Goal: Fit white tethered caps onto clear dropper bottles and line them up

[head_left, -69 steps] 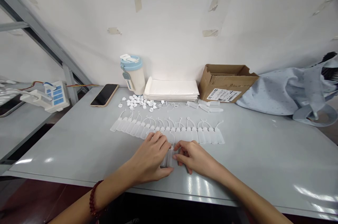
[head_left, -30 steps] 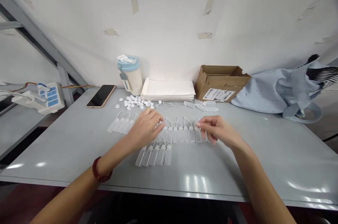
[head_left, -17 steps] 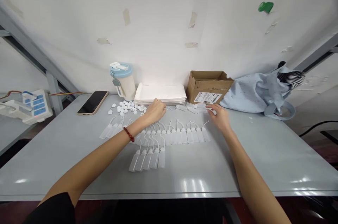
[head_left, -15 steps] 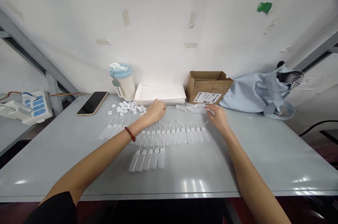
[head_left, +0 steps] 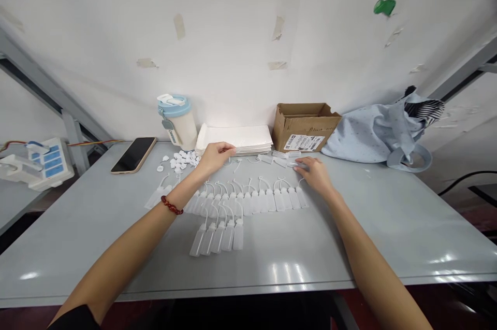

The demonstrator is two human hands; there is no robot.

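The left hand (head_left: 213,158) is closed at the tips—thumb and fingers meet in a pinch, palm down, in front of the white envelope stack (head_left: 236,135). Whether anything sits in this pinch cannot be told. Loose white straps (head_left: 237,165) lie just right of it; small white caps (head_left: 181,160) are heaped to its left.

The right hand (head_left: 316,174) is partly closed, thumb and fingers gripping one clear container (head_left: 292,165) near its end. The container is slim and translucent, lying roughly level. Other loose containers (head_left: 280,162) lie immediately left of this hand—flat on the table (head_left: 279,247), in front of the cardboard box (head_left: 305,130).

Nearer the person than both hands, a row of strapped containers (head_left: 271,200) lies side by side, straps pointing away. A separate group of five (head_left: 238,237) lies closer still.
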